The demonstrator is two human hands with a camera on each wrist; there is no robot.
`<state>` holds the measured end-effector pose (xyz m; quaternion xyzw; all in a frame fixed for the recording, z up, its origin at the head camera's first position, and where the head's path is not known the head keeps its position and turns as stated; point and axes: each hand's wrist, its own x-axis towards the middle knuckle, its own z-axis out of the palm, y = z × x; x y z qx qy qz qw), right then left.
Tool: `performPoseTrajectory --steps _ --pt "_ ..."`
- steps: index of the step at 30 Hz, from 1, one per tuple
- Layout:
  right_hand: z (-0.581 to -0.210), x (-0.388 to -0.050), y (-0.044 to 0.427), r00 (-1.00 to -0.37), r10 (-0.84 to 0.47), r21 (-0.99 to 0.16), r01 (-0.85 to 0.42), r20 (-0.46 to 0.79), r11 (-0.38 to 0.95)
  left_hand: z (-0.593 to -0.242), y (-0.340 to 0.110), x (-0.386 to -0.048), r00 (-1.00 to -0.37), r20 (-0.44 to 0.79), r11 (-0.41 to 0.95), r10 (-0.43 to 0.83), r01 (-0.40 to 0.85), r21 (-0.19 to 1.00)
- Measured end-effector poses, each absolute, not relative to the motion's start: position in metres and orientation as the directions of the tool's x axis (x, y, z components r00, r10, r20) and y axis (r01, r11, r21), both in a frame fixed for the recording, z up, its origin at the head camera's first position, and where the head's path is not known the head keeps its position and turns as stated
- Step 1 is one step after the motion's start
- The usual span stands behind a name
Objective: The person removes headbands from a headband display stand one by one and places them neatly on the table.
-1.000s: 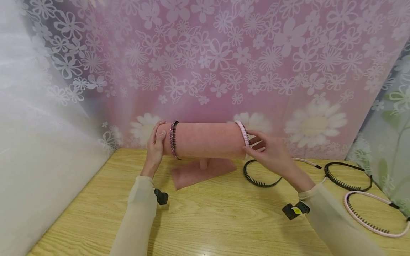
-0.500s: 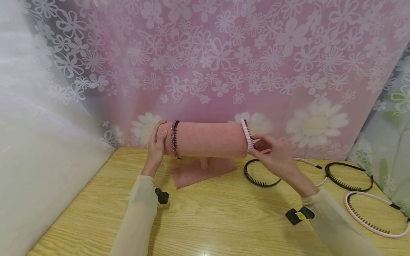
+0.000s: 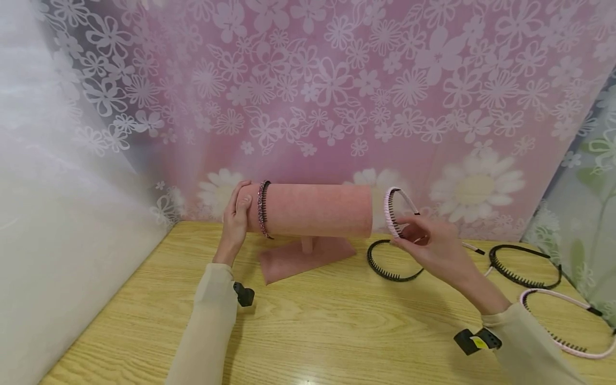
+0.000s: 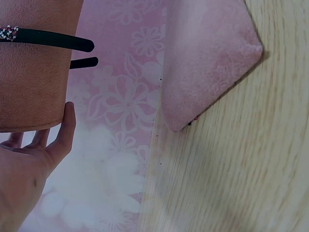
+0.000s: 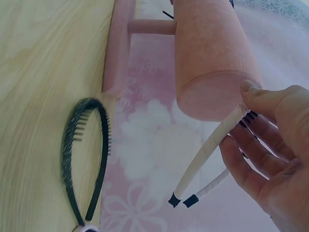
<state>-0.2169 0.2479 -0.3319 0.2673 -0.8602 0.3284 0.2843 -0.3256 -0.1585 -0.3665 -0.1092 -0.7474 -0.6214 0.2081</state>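
Note:
A pink velvety headband stand [image 3: 317,209] has a horizontal padded roll on a short post over a flat base. My left hand [image 3: 234,227] grips the roll's left end, thumb on the front, fingers around the back. Just beside it, a beaded dark headband [image 3: 262,209] with comb teeth sits around the roll. Off the roll's right end, my right hand [image 3: 440,251] pinches a pale pink headband [image 3: 389,209] between thumb and fingers. In the right wrist view this pink headband [image 5: 207,150] hangs apart from the roll, its black-tipped ends pointing away from the palm.
On the wooden table [image 3: 313,326], right of the stand, lie a black toothed headband [image 3: 392,278], another black headband [image 3: 517,279] and a pink one [image 3: 553,340]. A further pale headband is partly hidden behind my right hand. A floral curtain [image 3: 308,107] hangs close behind.
My right hand has drawn the pink headband off the roll's right end, moved right and turned it, so its inner teeth show. My left hand has stayed on the stand.

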Motion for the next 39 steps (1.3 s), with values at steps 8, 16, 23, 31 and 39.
performPoseTrajectory --steps 8,16,23,31,39 --pt "-0.339 -0.202 0.261 -0.685 -0.297 -0.347 -0.635 0.665 0.69 -0.376 -0.161 -0.335 -0.866 0.489 0.22 -0.101 0.46 0.86" --pt "-0.353 -0.193 0.272 -0.703 -0.306 -0.326 -0.611 0.642 0.721 -0.377 -0.16 -0.335 -0.867 0.49 0.208 -0.094 0.464 0.861" --pt "-0.364 -0.186 0.283 -0.707 -0.348 -0.291 -0.614 0.615 0.733 -0.372 -0.16 -0.331 -0.878 0.471 0.205 -0.085 0.447 0.871" --pt "-0.377 -0.174 0.294 -0.728 -0.372 -0.291 -0.608 0.576 0.739 -0.376 -0.16 -0.334 -0.86 0.501 0.221 -0.099 0.472 0.853" --pt "-0.389 -0.165 0.305 -0.783 -0.384 -0.312 -0.569 0.489 0.761 -0.375 -0.16 -0.334 -0.864 0.492 0.226 -0.102 0.462 0.858"
